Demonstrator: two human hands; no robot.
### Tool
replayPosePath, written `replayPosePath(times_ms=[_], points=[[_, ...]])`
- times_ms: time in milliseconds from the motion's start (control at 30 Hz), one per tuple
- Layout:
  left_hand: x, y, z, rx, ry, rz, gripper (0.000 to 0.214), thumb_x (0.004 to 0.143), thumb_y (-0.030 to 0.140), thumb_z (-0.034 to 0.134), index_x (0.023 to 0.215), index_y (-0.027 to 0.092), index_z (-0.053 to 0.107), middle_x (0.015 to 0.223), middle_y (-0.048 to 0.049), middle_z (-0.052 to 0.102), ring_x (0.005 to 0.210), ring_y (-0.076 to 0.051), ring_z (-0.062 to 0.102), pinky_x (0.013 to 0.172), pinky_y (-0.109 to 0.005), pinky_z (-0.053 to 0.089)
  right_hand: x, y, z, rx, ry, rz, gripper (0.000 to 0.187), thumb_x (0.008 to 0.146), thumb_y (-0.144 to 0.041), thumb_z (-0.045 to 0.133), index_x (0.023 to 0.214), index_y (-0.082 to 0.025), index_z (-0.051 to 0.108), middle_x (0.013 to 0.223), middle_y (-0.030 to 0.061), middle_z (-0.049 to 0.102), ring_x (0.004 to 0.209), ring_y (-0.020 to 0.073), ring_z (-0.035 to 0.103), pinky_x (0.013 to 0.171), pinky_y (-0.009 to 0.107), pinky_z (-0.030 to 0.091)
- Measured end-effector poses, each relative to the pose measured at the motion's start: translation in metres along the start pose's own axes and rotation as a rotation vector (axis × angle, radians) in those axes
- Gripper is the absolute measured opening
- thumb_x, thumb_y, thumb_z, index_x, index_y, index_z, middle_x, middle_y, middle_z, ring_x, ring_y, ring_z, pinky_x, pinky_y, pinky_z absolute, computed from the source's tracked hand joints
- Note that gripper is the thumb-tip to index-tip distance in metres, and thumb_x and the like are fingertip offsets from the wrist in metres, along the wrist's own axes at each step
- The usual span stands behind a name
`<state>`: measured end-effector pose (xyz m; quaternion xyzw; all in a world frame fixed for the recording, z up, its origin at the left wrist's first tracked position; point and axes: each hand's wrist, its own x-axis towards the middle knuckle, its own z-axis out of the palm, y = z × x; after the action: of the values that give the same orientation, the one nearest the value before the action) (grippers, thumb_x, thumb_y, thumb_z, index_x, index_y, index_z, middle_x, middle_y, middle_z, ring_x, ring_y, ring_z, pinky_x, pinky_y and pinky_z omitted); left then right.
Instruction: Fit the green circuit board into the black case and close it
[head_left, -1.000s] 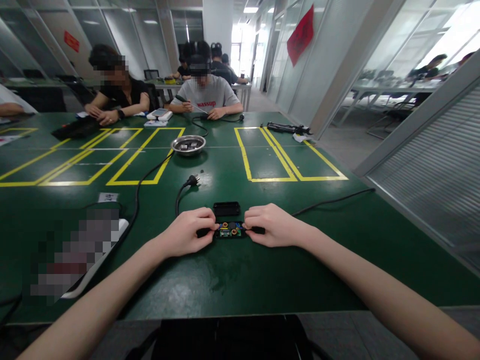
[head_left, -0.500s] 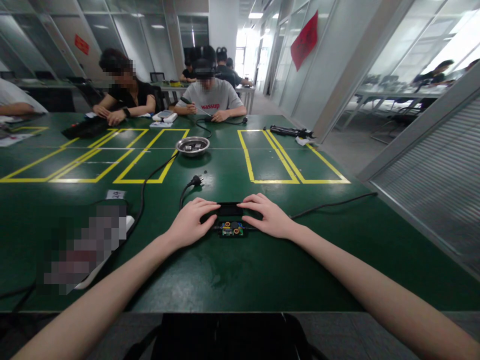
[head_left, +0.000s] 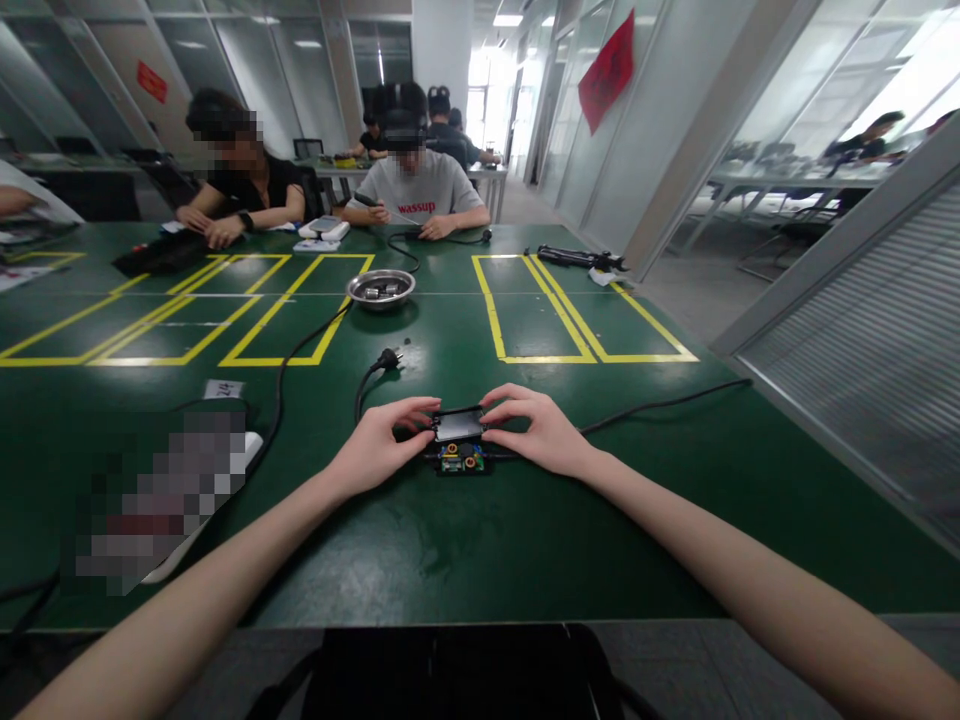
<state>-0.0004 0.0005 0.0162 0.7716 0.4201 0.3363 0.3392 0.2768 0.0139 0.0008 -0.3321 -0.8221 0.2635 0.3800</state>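
On the green table (head_left: 480, 550), a metal bowl (head_left: 355, 291) stands well beyond the work area. Nearer, the left hand (head_left: 379, 440) and the right hand (head_left: 536, 430) appear to pinch opposite ends of a black-edged cover (head_left: 459, 426) between thumb and fingers, its pale face catching the light; whether it is clear of the table cannot be told. Just on the near side of it lies an open case (head_left: 465, 473) with a cable (head_left: 504, 457) at its right end, its circuit board (head_left: 453, 465) exposed and carrying two small copper-coloured coils (head_left: 470, 463). The step in hand looks like two-handed handling of the cover. The next move probably calls for an even grip at both ends, keeping the cover off the coils.
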Motion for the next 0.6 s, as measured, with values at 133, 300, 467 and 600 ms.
replayPosePath(times_ms=[133,300,467,600], points=[[0.0008,0.0058,-0.0013,-0.051,0.02,-0.021,0.036,0.088,0.03,0.07,0.122,0.018,0.073,0.114,-0.0085,0.079,0.096,-0.022,0.074,0.092,-0.039,0.062,-0.0001,-0.0035,0.0028,0.145,-0.003,0.071,0.013,0.085,-0.028,0.08,0.095,-0.02,0.08,0.114,0.0077,0.07,0.08,0.0155,0.071,0.077,0.034,0.065],[0.0006,0.0074,0.0007,-0.062,0.046,-0.011,0.031,0.087,0.031,0.07,0.115,0.019,0.075,0.111,-0.0081,0.078,0.091,-0.021,0.073,0.089,-0.039,0.062,0.0007,-0.0022,0.0058,0.22,0.016,0.118,0.01,0.087,-0.029,0.077,0.092,-0.02,0.08,0.11,0.0066,0.069,0.079,0.0142,0.07,0.078,0.033,0.065],[0.0003,0.0043,0.0032,-0.042,0.044,-0.026,0.03,0.088,0.029,0.068,0.115,0.018,0.074,0.099,-0.0063,0.079,0.087,-0.021,0.074,0.086,-0.037,0.062,0.0012,0.0006,0.0082,0.251,0.022,0.132,0.01,0.087,-0.029,0.077,0.092,-0.021,0.08,0.111,0.0064,0.069,0.078,0.0141,0.07,0.078,0.034,0.065],[0.0006,0.004,0.0047,-0.042,0.034,-0.017,0.028,0.088,0.025,0.065,0.114,0.019,0.074,0.097,-0.0055,0.078,0.083,-0.02,0.074,0.081,-0.035,0.062,0.0009,0.0002,0.0097,0.249,0.028,0.123,0.009,0.087,-0.027,0.076,0.093,-0.021,0.079,0.111,0.0063,0.069,0.078,0.014,0.07,0.077,0.033,0.065]])
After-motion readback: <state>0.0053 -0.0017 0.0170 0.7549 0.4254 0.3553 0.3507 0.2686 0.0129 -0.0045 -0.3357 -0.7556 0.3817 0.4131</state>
